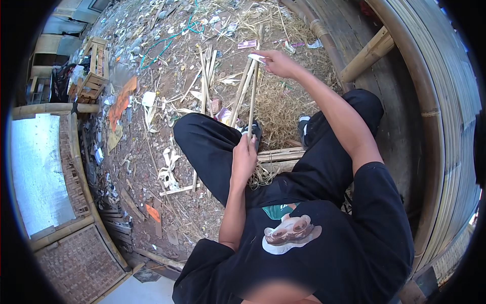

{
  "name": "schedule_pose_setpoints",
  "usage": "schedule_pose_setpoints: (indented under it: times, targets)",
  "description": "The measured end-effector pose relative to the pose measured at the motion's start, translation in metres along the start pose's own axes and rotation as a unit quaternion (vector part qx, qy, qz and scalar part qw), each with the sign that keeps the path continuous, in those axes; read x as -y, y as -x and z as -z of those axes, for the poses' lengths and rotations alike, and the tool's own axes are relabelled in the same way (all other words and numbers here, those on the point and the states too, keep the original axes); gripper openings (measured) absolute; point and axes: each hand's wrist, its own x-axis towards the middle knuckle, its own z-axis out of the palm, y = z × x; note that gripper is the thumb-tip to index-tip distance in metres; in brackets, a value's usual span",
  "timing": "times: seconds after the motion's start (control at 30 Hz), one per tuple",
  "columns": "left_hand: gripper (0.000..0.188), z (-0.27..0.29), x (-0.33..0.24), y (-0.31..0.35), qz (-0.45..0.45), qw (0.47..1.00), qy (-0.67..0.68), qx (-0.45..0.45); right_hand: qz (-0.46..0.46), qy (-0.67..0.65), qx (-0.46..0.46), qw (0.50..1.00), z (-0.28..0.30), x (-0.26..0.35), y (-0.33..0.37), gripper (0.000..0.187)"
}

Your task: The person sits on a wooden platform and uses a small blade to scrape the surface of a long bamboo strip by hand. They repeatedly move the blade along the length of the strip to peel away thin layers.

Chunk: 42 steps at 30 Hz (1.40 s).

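Note:
My left hand (244,161) is closed round the near end of a long, thin bamboo stick (252,104), which points away from me between my knees. At the stick's far end my right hand (278,64) is closed, its arm stretched forward. A small bright white piece (256,58) shows at its fingertips against the stick; its kind is too small to tell. Beside the stick, more split bamboo strips (237,101) lean at a slant. A heap of pale, straw-like shavings (277,104) covers the ground between my feet.
Several bamboo strips (204,83) and scraps of litter lie on the dirt ahead. A teal cord (161,50) trails farther off. A wooden crate (94,71) stands far left, a woven bamboo panel (81,261) near left. Bamboo poles (367,53) and a bamboo wall line the right.

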Motion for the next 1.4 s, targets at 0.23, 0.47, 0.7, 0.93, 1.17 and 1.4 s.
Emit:
schedule_pose_setpoints:
  times: [0.23,0.47,0.7,0.93,1.17,1.4]
  targets:
    - [0.015,-0.001,-0.016,0.002,-0.005,0.998,-0.070,-0.003,-0.012,-0.034,-0.099,0.994,-0.003,-0.012,0.001,0.045]
    - [0.015,-0.006,-0.011,0.001,-0.022,0.996,-0.082,-0.006,-0.030,-0.073,-0.024,0.997,-0.005,-0.013,0.002,0.042]
    - [0.014,-0.005,-0.002,0.000,-0.033,0.996,-0.083,-0.014,-0.027,-0.067,-0.031,0.997,-0.007,-0.020,-0.007,0.048]
    - [0.014,-0.008,-0.003,-0.001,-0.027,0.996,-0.082,-0.020,-0.080,-0.129,0.057,0.987,-0.009,-0.027,-0.006,0.049]
    - [0.013,-0.006,-0.002,0.000,-0.026,0.995,-0.089,-0.020,-0.004,-0.025,-0.043,0.999,-0.014,-0.015,-0.003,0.024]
    - [0.014,-0.003,-0.004,0.001,-0.019,0.994,-0.102,-0.032,-0.007,0.066,-0.036,0.997,-0.007,-0.014,-0.004,0.020]
